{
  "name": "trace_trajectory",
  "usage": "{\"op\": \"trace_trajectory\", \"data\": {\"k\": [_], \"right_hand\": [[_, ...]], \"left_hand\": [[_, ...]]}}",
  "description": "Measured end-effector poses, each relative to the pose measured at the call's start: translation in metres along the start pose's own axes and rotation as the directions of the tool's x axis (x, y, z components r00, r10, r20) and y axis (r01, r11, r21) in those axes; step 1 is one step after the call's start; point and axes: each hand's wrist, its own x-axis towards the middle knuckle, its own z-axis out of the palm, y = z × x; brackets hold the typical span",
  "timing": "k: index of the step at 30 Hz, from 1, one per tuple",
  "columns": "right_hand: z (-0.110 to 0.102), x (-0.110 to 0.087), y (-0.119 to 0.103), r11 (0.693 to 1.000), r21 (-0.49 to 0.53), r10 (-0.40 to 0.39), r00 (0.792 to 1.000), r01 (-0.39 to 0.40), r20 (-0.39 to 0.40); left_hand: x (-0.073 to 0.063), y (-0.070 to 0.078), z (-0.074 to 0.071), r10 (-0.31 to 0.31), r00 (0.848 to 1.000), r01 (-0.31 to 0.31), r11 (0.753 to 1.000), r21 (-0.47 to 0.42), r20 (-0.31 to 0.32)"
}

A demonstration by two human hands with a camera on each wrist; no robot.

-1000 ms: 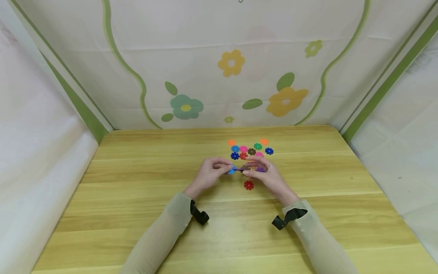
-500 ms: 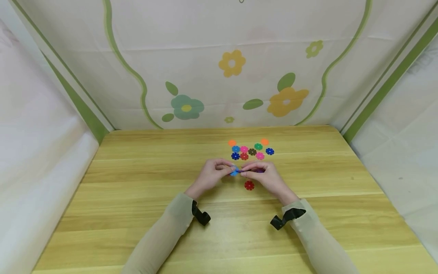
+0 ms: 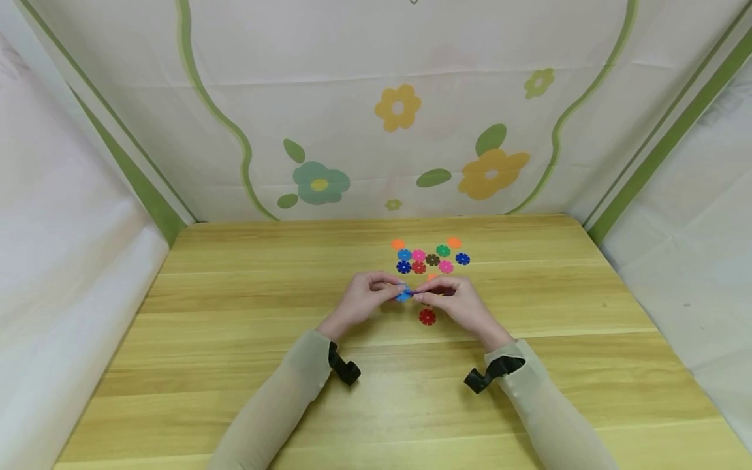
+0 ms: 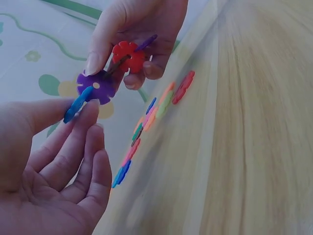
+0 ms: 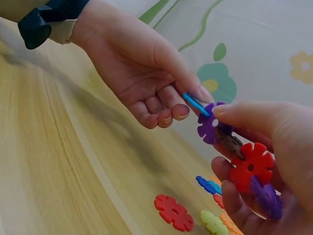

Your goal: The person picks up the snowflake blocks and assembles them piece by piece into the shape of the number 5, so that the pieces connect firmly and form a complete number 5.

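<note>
My left hand (image 3: 365, 299) pinches a light blue notched flower disc (image 4: 77, 105) between thumb and fingers. The disc's edge meets a notch of a purple flower disc (image 5: 209, 128); how deep it sits I cannot tell. My right hand (image 3: 464, 305) pinches that purple disc. From it runs a joined chain: a brown disc (image 5: 230, 142), a red disc (image 5: 251, 167) and a second purple disc (image 5: 266, 197), lying along the right hand's fingers. Both hands are held above the table, fingertips close together.
Several loose discs lie beyond the hands, among them a green disc (image 3: 443, 250), a dark blue disc (image 3: 462, 259) and a pink disc (image 3: 446, 267). Nearer lies a red disc (image 3: 427, 317). A yellow-green disc (image 5: 213, 223) shows below the right hand. A printed cloth (image 3: 352, 130) hangs behind the wooden table (image 3: 235, 287).
My left hand has shifted slightly right, and the right hand's fingers have drawn in closer. The light blue disc now meets the purple disc more closely. The loose discs have stayed in place.
</note>
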Motion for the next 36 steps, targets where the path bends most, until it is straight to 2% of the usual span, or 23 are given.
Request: {"op": "trace_trajectory", "data": {"k": [4, 9, 12, 17, 24, 29, 32, 36], "right_hand": [[-0.003, -0.001, 0.000, 1.000, 0.009, 0.008, 1.000, -0.008, -0.018], [-0.008, -0.002, -0.002, 0.999, -0.022, 0.045, 0.998, -0.047, -0.052], [-0.011, -0.003, -0.002, 0.997, -0.044, 0.058, 0.996, -0.061, -0.062], [-0.013, -0.005, -0.003, 0.996, -0.062, 0.055, 0.996, -0.059, -0.066], [-0.013, -0.005, -0.002, 0.997, -0.069, 0.041, 0.997, -0.045, -0.061], [-0.014, -0.006, -0.002, 0.998, -0.050, 0.046, 0.997, -0.049, -0.058], [-0.017, -0.008, -0.003, 0.997, -0.041, 0.060, 0.996, -0.062, -0.069], [-0.020, -0.010, -0.002, 0.997, -0.041, 0.066, 0.995, -0.070, -0.079]], "left_hand": [[0.001, 0.002, -0.003, 0.003, 1.000, -0.003, 1.000, 0.023, 0.002], [0.009, -0.002, -0.007, 0.056, 0.996, -0.047, 0.989, 0.139, -0.065], [0.017, -0.007, -0.007, 0.066, 0.995, -0.046, 0.971, 0.234, -0.075], [0.027, -0.011, -0.002, 0.044, 0.998, -0.026, 0.928, 0.372, -0.040], [0.036, -0.012, 0.004, -0.005, 0.999, 0.020, 0.883, 0.468, -0.032], [0.039, -0.011, 0.007, -0.009, 1.000, 0.022, 0.857, 0.514, -0.027], [0.041, -0.012, 0.008, -0.001, 0.999, 0.017, 0.855, 0.519, -0.032], [0.045, -0.013, 0.007, 0.010, 0.997, 0.030, 0.880, 0.474, -0.082]]}}
